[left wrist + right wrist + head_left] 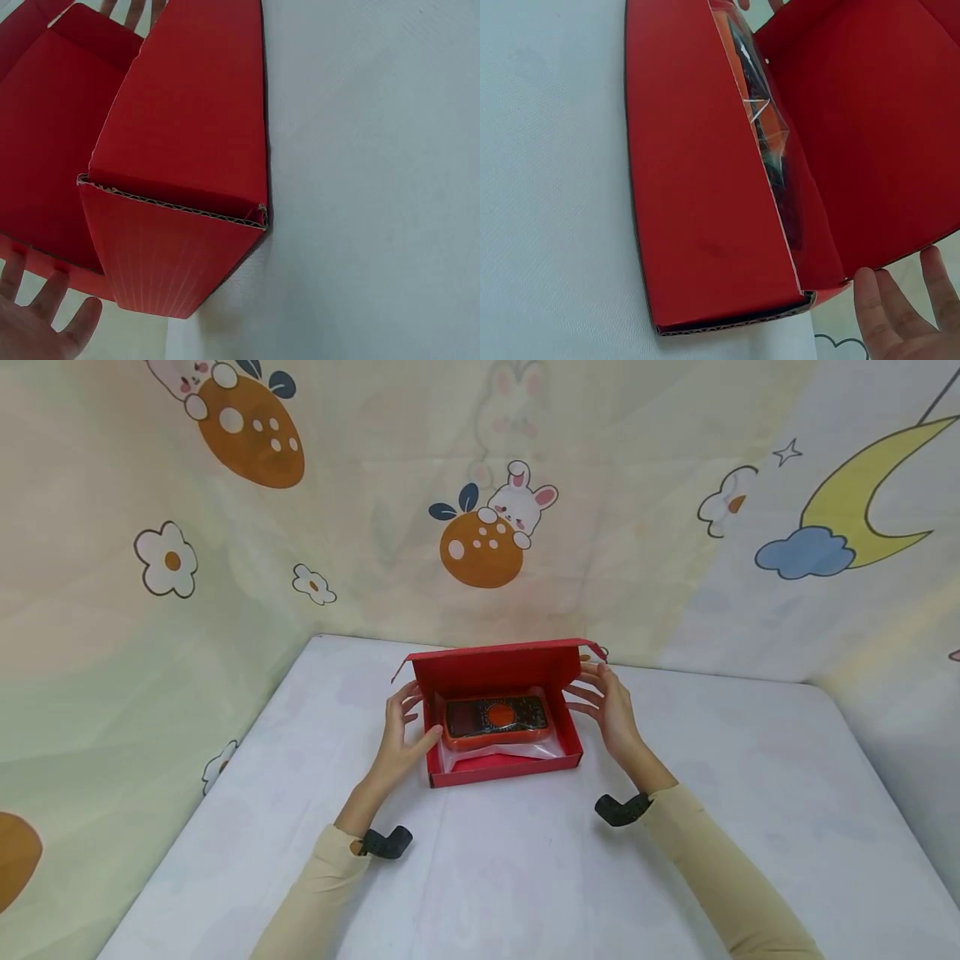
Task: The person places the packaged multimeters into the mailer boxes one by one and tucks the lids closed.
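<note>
A red cardboard box lies on the table with its lid raised at the back. Inside sits a multimeter with a black face, an orange dial and an orange surround, in a clear plastic bag. My left hand is at the box's left side, fingertips by the lid's side flap and thumb over the left rim. On the other side, my right hand has its extended fingertips right at the lid's side edge. The left wrist view hides the multimeter behind the front wall.
The white table extends around the box, its back edge close behind the lid. A patterned cloth with rabbits, flowers and a moon hangs behind and beside the table. A black wrist camera is on the left wrist, another on the right.
</note>
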Available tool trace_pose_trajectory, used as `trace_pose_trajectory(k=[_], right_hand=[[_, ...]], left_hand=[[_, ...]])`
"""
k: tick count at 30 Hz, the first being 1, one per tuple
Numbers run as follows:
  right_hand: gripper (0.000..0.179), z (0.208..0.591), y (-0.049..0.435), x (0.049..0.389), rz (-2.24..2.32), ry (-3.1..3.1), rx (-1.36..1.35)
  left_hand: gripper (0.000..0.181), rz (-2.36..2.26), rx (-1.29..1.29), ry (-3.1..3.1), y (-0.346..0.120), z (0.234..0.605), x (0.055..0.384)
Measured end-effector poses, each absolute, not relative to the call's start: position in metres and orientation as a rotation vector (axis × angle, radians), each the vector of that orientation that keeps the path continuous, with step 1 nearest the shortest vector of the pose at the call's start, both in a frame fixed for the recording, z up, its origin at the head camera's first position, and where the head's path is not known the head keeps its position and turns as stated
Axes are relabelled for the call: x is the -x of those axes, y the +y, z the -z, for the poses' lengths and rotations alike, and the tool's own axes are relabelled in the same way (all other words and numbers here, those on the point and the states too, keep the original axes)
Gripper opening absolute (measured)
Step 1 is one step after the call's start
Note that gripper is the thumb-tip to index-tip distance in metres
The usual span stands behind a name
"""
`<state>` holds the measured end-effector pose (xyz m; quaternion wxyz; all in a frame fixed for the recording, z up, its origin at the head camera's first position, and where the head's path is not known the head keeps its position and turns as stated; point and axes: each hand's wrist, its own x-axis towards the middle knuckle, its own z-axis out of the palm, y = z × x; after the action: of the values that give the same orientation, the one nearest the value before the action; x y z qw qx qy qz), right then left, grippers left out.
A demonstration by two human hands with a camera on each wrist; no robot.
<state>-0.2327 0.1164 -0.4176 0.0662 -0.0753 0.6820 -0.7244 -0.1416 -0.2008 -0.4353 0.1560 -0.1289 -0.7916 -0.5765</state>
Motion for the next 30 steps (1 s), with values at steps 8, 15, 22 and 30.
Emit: trace_pose_trajectory(k=[8, 15, 22, 30], right_hand=[[0.057, 0.422, 0.121, 0.228, 2.173, 2.060, 0.237], [0.052, 0.427, 0.124, 0.227, 2.196, 2.027, 0.213], [0.049, 0.429, 0.125, 0.225, 2.210, 2.003, 0.185], [0.058, 0.426, 0.129, 0.219, 2.167, 1.977, 0.165]], left_hand=[[0.059, 1.989, 0.362, -2.086, -0.212, 0.451, 0.146], [0.053, 2.037, 0.320, -2.091, -0.215, 0.450, 0.144], [0.058, 2.063, 0.284, -2.085, -0.216, 0.453, 0.142], [0.067, 2.035, 0.306, -2.102, -0.216, 0.452, 0.141]])
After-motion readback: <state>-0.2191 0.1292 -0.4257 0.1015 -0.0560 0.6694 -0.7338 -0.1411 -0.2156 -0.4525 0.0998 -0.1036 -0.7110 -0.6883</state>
